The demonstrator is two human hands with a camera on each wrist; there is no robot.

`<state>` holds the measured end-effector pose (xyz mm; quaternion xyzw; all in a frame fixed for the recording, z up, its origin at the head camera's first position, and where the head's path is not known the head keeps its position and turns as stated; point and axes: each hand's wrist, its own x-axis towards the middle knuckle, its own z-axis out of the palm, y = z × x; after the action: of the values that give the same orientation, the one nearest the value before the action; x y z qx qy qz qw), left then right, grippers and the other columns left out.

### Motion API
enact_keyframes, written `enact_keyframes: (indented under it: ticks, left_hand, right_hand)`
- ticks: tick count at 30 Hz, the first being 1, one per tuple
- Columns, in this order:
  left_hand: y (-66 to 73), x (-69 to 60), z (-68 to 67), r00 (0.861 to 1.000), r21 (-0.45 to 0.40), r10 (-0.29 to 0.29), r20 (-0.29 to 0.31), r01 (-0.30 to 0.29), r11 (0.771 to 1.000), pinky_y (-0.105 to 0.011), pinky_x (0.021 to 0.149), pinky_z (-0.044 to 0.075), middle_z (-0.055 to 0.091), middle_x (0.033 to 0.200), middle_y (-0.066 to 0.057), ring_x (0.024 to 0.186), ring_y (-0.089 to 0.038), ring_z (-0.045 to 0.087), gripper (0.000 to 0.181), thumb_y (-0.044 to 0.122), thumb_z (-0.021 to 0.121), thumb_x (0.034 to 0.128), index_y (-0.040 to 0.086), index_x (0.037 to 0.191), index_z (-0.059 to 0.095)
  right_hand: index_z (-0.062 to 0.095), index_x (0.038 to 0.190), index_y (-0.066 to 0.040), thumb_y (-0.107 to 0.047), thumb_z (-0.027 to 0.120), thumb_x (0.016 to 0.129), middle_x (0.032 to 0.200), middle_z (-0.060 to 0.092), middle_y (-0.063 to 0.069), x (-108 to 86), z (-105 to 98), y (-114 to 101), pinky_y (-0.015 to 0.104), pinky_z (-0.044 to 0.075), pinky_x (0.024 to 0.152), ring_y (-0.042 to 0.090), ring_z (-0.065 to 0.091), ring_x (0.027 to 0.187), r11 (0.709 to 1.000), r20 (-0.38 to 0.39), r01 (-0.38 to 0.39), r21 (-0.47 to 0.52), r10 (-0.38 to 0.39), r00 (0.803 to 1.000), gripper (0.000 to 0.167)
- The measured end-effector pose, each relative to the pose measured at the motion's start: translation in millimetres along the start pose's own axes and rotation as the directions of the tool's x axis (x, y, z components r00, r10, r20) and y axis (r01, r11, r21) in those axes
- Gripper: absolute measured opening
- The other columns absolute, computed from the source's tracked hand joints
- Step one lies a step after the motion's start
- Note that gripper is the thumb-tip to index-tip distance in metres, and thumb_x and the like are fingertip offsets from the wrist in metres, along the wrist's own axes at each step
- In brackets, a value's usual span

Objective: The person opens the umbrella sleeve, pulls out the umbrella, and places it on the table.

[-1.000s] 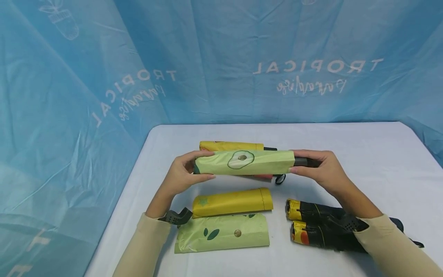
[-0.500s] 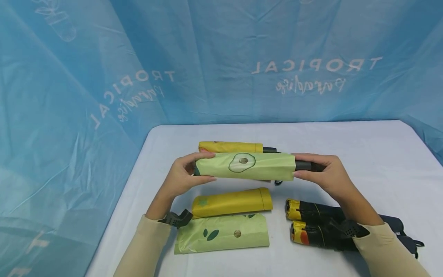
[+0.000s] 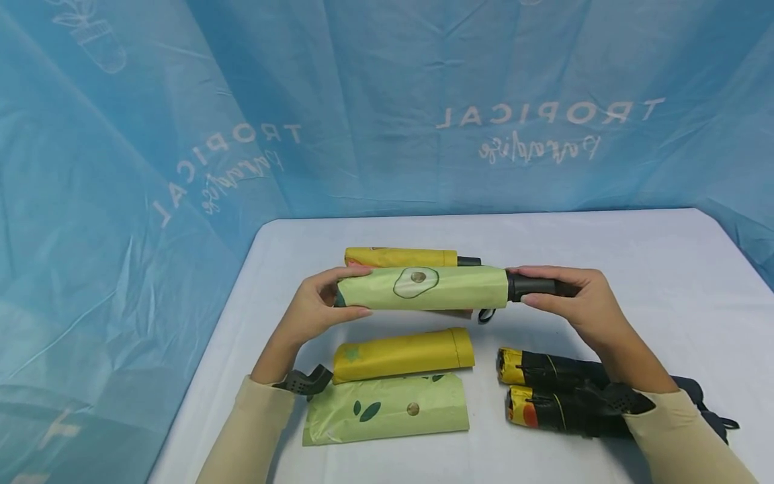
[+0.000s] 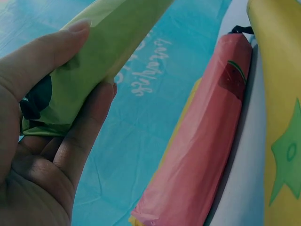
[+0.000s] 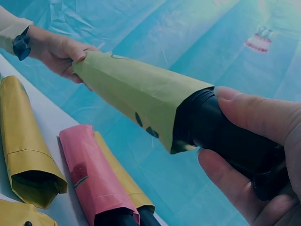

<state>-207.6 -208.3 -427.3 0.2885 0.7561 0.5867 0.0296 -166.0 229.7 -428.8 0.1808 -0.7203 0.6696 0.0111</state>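
A light green umbrella sleeve [image 3: 363,290] with an avocado print is held level above the table, a black folded umbrella [image 3: 532,287] sticking out of its right end. My left hand [image 3: 308,304] grips the sleeve's left end between thumb and fingers. My right hand [image 3: 583,299] pinches the umbrella's black end, just clear of the sleeve's mouth. In the right wrist view the sleeve's rim [image 5: 174,125] stands open around the black umbrella; how far the umbrella reaches inside is hidden. In the left wrist view the green cloth [image 4: 106,52] lies between thumb and fingers.
Behind the held sleeve lie a yellow-sleeved umbrella [image 3: 411,257] and a pink one [image 4: 202,136]. Nearer me are a yellow sleeve [image 3: 402,356] and a flat green sleeve [image 3: 393,413]. Two black umbrellas [image 3: 556,370] with yellow tips lie at right, partly under my right forearm.
My right hand has moved right, drawing the black umbrella with it, so more black shows beyond the sleeve's mouth. My left hand has stayed almost in place.
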Motion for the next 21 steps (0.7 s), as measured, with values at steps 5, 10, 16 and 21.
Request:
enact_keyframes:
  ticks: [5, 10, 16, 21]
  left_hand:
    - [-2.4, -0.7, -3.0, 1.0, -0.038, -0.013, 0.009, 0.013, 0.999, -0.025, 0.055, 0.045, 0.069, 0.118, -0.008, 0.066, -0.018, 0.054, 0.059, -0.001, 0.083, 0.0833, 0.011, 0.138, 0.064]
    - [-6.0, -2.2, -8.4, 0.999, -0.052, -0.036, -0.013, 0.036, 0.998, -0.023, 0.056, 0.046, 0.069, 0.115, -0.009, 0.069, -0.016, 0.055, 0.058, -0.003, 0.082, 0.0842, 0.009, 0.138, 0.064]
    - [-8.1, -2.6, -13.8, 0.999, -0.075, -0.037, -0.005, 0.037, 0.997, -0.023, 0.058, 0.048, 0.068, 0.121, -0.01, 0.072, -0.017, 0.056, 0.057, -0.002, 0.081, 0.0855, 0.008, 0.139, 0.064]
    - [-8.7, -3.4, -16.6, 1.0, -0.097, -0.019, 0.002, 0.019, 0.995, -0.025, 0.062, 0.052, 0.064, 0.128, -0.012, 0.076, -0.019, 0.059, 0.057, -0.001, 0.082, 0.0854, 0.007, 0.139, 0.063]
  right_hand:
    - [0.066, 0.129, 0.009, 0.007, 0.074, 0.089, 0.129, 0.07, 0.004, -0.2, -3, 0, 0.027, 0.058, 0.085, 0.018, 0.065, 0.117, 1.0, -0.019, -0.016, -0.014, 0.015, 1.0, 0.041]
    - [0.067, 0.128, 0.008, 0.006, 0.075, 0.09, 0.129, 0.07, 0.005, -1.1, -6, -1, 0.026, 0.058, 0.084, 0.019, 0.065, 0.116, 0.999, -0.041, -0.027, -0.038, 0.025, 0.999, 0.04]
    - [0.067, 0.128, 0.008, 0.007, 0.074, 0.09, 0.129, 0.07, 0.005, -3.8, -9, -1, 0.024, 0.057, 0.086, 0.019, 0.063, 0.118, 0.999, -0.054, -0.023, -0.048, 0.021, 0.998, 0.039]
    - [0.067, 0.128, 0.008, 0.006, 0.074, 0.09, 0.129, 0.07, 0.006, -6.0, -13, -2, 0.024, 0.057, 0.085, 0.02, 0.063, 0.118, 0.999, -0.067, -0.034, -0.038, 0.031, 0.997, 0.039]
